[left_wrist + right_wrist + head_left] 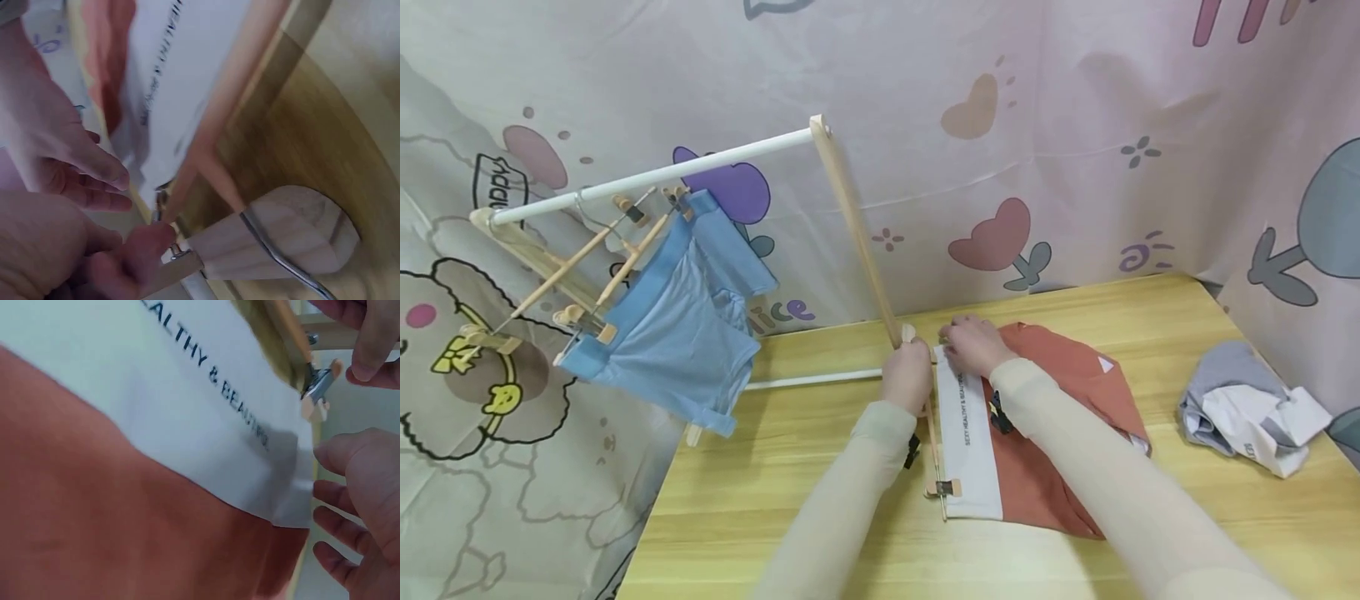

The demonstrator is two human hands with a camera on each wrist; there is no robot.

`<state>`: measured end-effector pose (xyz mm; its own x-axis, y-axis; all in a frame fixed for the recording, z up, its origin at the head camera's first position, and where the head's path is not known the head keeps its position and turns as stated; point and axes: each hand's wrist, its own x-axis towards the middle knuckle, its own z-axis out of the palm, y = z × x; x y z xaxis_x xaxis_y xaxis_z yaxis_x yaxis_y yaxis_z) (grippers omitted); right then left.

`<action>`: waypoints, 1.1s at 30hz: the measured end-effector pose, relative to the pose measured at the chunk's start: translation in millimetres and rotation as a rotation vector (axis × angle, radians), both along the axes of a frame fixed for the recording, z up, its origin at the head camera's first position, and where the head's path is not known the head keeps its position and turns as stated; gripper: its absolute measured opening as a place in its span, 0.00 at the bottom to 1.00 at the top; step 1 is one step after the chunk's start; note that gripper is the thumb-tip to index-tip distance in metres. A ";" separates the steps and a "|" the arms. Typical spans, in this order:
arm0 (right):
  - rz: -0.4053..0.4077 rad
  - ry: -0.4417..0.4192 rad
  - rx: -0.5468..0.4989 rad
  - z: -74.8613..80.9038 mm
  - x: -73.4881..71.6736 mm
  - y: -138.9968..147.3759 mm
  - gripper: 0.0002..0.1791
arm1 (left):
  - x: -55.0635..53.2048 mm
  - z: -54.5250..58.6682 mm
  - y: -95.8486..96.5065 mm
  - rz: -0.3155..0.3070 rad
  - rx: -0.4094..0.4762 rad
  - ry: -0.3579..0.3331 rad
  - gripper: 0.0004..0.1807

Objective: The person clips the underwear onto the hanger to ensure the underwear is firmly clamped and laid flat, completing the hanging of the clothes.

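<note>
Red shorts with a printed white waistband lie on the table, the waistband along a wooden clip hanger. A clip grips the near end of the waistband. At its far corner, my right hand has its fingers spread loosely; in the right wrist view, the fingertips are right at the fabric's edge. My left hand is beside the hanger, with bent fingers close to the far clip. I cannot tell whether they hold it. In the left wrist view, the metal hook points away from the hanger.
A wooden rack with a white top bar stands at the left. Blue shorts hang from it on a clip hanger. The rack's wooden post rises behind my left hand. Grey and white cloth lies crumpled at the table's right.
</note>
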<state>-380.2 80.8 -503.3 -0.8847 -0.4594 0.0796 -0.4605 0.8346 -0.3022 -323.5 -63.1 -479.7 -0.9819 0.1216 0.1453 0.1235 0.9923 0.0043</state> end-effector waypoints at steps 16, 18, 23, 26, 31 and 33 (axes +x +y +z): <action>-0.055 -0.011 -0.094 -15.8 -5.8 9.2 0.09 | -8.0 -2.5 11.8 0.105 0.079 -0.089 0.18; -0.051 -0.022 -0.117 -14.0 -4.8 14.3 0.09 | -5.8 0.3 10.5 0.096 0.115 -0.092 0.20; -0.008 -0.083 -0.158 -9.2 0.1 27.8 0.10 | 3.3 6.6 10.1 0.049 0.183 -0.106 0.15; 0.038 -0.117 -0.199 -8.2 0.6 31.7 0.11 | 8.7 12.3 9.7 0.037 0.224 -0.117 0.12; 0.110 -0.175 -0.298 -3.2 1.8 34.8 0.09 | 15.3 22.4 3.1 0.087 0.465 -0.177 0.08; 0.128 -0.204 -0.327 -0.8 2.9 35.2 0.06 | 17.5 25.4 -1.5 0.110 0.560 -0.197 0.07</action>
<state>-377.3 116.0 -504.2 -0.8345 -0.5467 0.0687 -0.4581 0.6192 -0.6377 -306.0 -64.6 -454.3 -0.9993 -0.0243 -0.0276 -0.0354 0.8397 0.5419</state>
